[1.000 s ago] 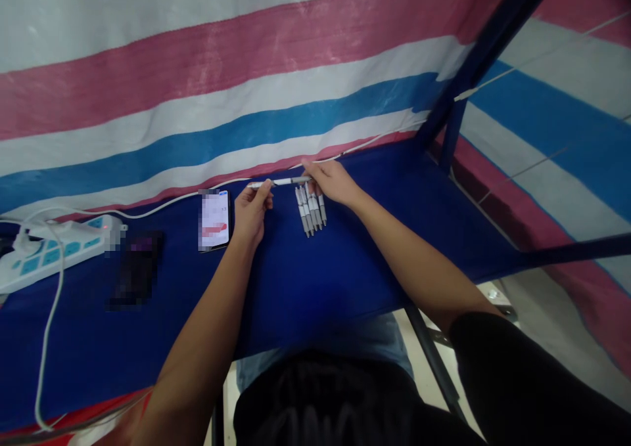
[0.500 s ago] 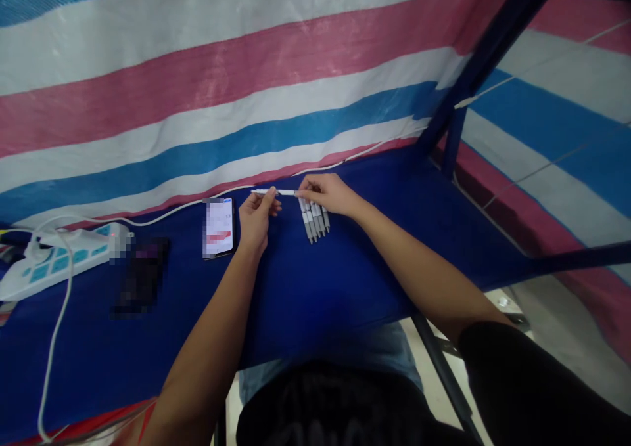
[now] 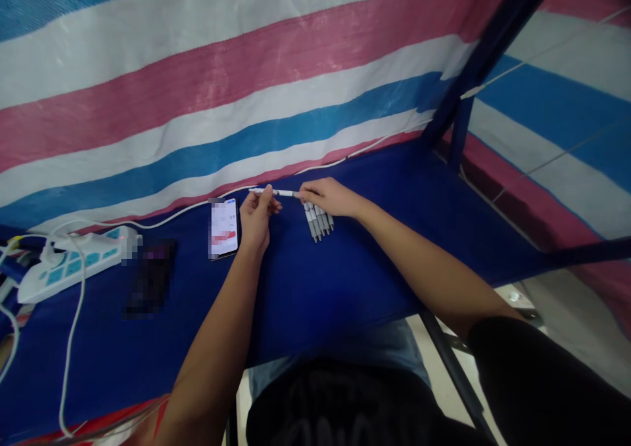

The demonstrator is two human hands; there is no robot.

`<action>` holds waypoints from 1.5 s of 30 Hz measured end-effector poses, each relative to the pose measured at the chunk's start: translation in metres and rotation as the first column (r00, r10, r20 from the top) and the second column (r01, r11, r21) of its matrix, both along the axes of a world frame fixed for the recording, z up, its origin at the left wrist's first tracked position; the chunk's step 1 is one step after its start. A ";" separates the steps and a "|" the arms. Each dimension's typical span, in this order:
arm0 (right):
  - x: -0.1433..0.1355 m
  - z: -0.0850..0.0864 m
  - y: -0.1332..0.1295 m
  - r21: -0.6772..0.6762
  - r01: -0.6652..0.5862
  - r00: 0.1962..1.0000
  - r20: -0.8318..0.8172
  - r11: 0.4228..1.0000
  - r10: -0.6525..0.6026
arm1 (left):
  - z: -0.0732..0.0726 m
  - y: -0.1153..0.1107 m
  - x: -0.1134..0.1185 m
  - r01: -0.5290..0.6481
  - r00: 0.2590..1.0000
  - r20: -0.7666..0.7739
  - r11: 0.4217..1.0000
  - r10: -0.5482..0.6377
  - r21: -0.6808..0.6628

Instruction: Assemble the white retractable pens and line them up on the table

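A white pen (image 3: 284,193) lies level between my two hands, above the blue table surface. My left hand (image 3: 257,219) is closed around its left part, thumb on top. At the pen's right end, the fingertips of my right hand (image 3: 328,196) pinch it. Below my right hand several white and grey pens (image 3: 319,223) lie side by side in a row on the table, their upper ends partly hidden by that hand. A phone (image 3: 224,229) with a lit screen lies just left of my left hand.
A white power strip (image 3: 79,262) with plugged cables stands at the left of the blue table (image 3: 325,288). A dark blurred object (image 3: 150,278) lies between strip and phone. A white cable (image 3: 182,215) runs along the back, beneath a striped tarp (image 3: 236,71). A dark frame post (image 3: 473,71) rises at the right.
The whole view has shifted slightly, with the table things now a little further right. Both hands keep the same hold on the pen, its right end showing slightly more.
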State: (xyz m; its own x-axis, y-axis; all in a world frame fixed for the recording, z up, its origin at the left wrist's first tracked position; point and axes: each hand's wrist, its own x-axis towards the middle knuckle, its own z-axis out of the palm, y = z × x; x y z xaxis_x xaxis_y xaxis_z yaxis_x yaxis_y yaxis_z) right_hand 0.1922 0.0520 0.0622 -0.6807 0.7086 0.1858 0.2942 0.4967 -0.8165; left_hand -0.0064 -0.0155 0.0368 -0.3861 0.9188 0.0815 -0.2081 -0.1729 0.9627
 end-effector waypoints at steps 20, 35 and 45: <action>0.007 -0.018 0.022 -0.123 0.335 0.908 -0.222 0.934 -0.355 | -0.008 0.003 -0.001 0.021 1.000 -0.011 1.000 -0.021 0.001; 0.016 -0.031 0.034 -0.012 0.409 0.899 -0.166 0.913 -0.405 | -0.001 -0.002 0.004 -0.071 0.987 -0.144 0.997 0.070 -0.008; 0.022 -0.008 0.020 0.257 0.333 0.871 0.285 0.907 -0.400 | -0.005 -0.004 0.010 0.052 0.910 -0.409 0.998 -0.061 -0.032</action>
State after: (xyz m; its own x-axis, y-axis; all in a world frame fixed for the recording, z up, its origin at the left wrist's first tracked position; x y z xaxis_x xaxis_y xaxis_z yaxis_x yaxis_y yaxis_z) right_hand 0.2141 0.0722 0.0544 -0.4244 0.8913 0.1596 0.7164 0.4383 -0.5428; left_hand 0.0038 -0.0200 0.0316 -0.2700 0.9413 0.2028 0.1967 -0.1522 0.9686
